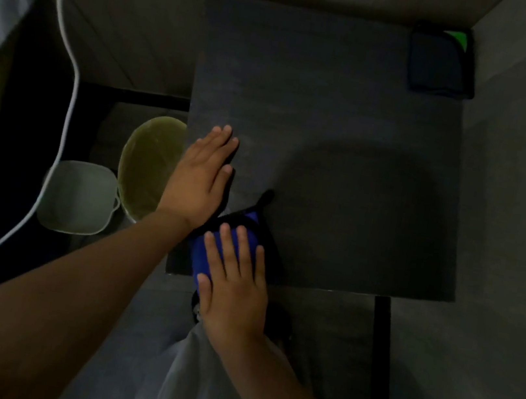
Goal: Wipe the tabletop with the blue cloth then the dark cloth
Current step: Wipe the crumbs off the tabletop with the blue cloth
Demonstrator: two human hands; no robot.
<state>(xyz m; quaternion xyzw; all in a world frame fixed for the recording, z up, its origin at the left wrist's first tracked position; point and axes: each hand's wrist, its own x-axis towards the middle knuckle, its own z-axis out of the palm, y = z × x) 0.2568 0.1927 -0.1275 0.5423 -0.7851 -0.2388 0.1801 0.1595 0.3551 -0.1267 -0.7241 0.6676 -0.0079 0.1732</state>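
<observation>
The dark square tabletop (334, 124) fills the middle of the head view. A blue cloth with black edging (244, 224) lies at the table's near left corner, partly over the front edge. My right hand (234, 290) presses flat on the blue cloth, fingers spread. My left hand (202, 176) rests flat on the table's left edge just beyond the cloth, holding nothing. A folded dark cloth with a green corner (440, 63) sits at the far right corner, away from both hands.
Left of the table on the floor stand a round greenish bin (151, 162) and a pale square container (79, 197). A white cable (68, 74) runs down the left side. A wall borders the table's right side.
</observation>
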